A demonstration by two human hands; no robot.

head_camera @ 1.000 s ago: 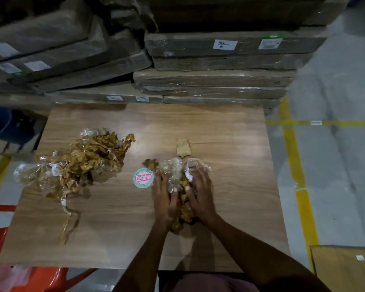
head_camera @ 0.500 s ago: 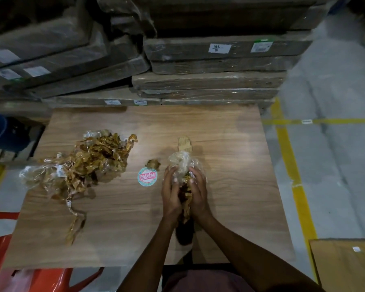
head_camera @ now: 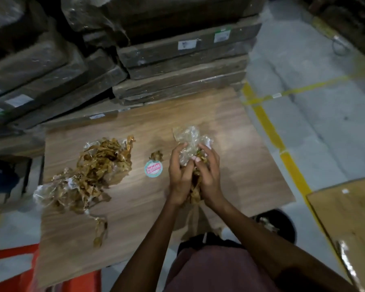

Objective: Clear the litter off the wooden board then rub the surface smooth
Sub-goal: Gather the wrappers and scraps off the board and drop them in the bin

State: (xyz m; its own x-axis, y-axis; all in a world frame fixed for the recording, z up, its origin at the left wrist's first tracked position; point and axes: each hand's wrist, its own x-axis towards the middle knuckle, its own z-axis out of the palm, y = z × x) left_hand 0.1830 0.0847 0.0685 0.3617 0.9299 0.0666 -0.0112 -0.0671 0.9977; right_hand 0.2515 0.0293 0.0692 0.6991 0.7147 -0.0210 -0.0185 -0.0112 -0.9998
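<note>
A wooden board [head_camera: 236, 165] lies flat in front of me. My left hand [head_camera: 180, 175] and my right hand [head_camera: 209, 175] together grip a bundle of crumpled clear plastic and brown tape [head_camera: 191, 140], lifted above the board's middle. A bigger heap of brown tape and plastic litter [head_camera: 93, 173] lies on the board's left part, with a strip trailing toward the near edge. A small brown scrap [head_camera: 157, 155] and a round pink-and-teal sticker [head_camera: 153, 169] sit just left of my hands.
Stacks of wrapped flat packages [head_camera: 177, 66] rise behind the board. A dark round bin [head_camera: 276, 226] stands on the floor at the near right, beside a cardboard sheet [head_camera: 346, 218]. Yellow floor lines [head_camera: 270, 127] run to the right. Something red [head_camera: 30, 268] sits under the board's near left.
My hands gathered the small bundle off the board and raised it, pressing it together. The loose scrap stays beside the sticker. The camera has tilted and swung right, showing the bin.
</note>
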